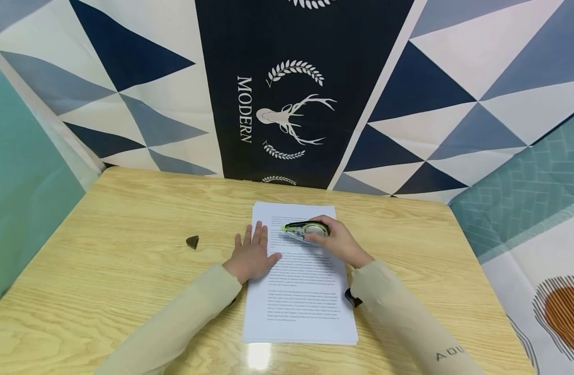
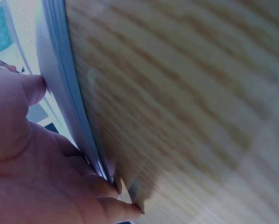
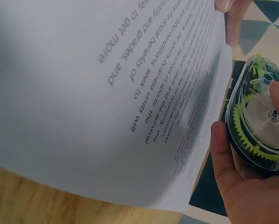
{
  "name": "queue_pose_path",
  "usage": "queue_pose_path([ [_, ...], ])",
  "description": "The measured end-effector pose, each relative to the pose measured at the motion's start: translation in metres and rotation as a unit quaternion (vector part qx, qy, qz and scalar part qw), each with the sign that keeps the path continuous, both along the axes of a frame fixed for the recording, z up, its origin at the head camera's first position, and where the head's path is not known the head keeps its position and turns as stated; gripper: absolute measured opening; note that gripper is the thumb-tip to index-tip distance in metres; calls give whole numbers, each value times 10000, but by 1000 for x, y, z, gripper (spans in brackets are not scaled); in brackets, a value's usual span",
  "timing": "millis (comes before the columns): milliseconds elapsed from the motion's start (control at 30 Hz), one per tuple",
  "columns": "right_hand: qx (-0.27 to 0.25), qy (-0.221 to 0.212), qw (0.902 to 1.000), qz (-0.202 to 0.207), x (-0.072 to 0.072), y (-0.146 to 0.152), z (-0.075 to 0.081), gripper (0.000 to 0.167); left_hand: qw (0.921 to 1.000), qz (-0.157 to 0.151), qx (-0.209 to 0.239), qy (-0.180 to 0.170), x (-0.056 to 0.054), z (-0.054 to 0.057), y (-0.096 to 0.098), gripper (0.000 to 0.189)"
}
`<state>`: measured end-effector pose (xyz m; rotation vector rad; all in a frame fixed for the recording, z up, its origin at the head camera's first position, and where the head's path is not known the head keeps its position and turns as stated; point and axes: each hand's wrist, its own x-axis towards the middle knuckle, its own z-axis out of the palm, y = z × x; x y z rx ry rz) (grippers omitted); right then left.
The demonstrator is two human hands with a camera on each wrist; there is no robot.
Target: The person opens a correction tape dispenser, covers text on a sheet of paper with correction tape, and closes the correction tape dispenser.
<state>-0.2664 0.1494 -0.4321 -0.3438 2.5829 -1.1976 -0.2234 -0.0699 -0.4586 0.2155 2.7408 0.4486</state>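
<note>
A stack of printed paper sheets (image 1: 301, 330) lies on the wooden table, its top page covered in typed lines. Over the upper part of the page, my right hand (image 1: 345, 245) grips a correction tape (image 1: 310, 227) between thumb and fingers, its yellow-green tip pointing left toward the text. In the right wrist view the clear casing of the correction tape (image 3: 256, 116) shows green gear wheels inside. My left hand (image 1: 252, 257) rests with straight, spread fingers on the left edge of the stack, thumb on the page. Some of its fingers (image 2: 116, 212) reach past the paper edge onto the wood.
A small dark cap-like piece (image 1: 192, 241) lies on the wooden table (image 1: 141, 219), left of the paper. Behind the table stands a patterned cloth backdrop (image 1: 277, 156) with triangles and a deer print. A dark wrist piece (image 1: 352, 298) shows at the right sleeve.
</note>
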Motion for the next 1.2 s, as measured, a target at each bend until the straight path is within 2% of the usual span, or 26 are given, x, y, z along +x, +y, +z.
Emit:
queue_pose_path([
  [233,35,161,9999,43,-2,-5,-1,37,10000,-10,-26,-43,1,0,0,80],
  [433,-8,94,9999,43,-5,-8,-2,38,9999,5,-71,-138,1,0,1,81],
  [933,41,118,9999,-17,-18,-19,-7,38,10000,-48,-73,-8,-1,2,1,80],
  [1200,208,289,9993,131,-19,-23,-8,38,10000,-39,-49,9,-2,0,0,80],
])
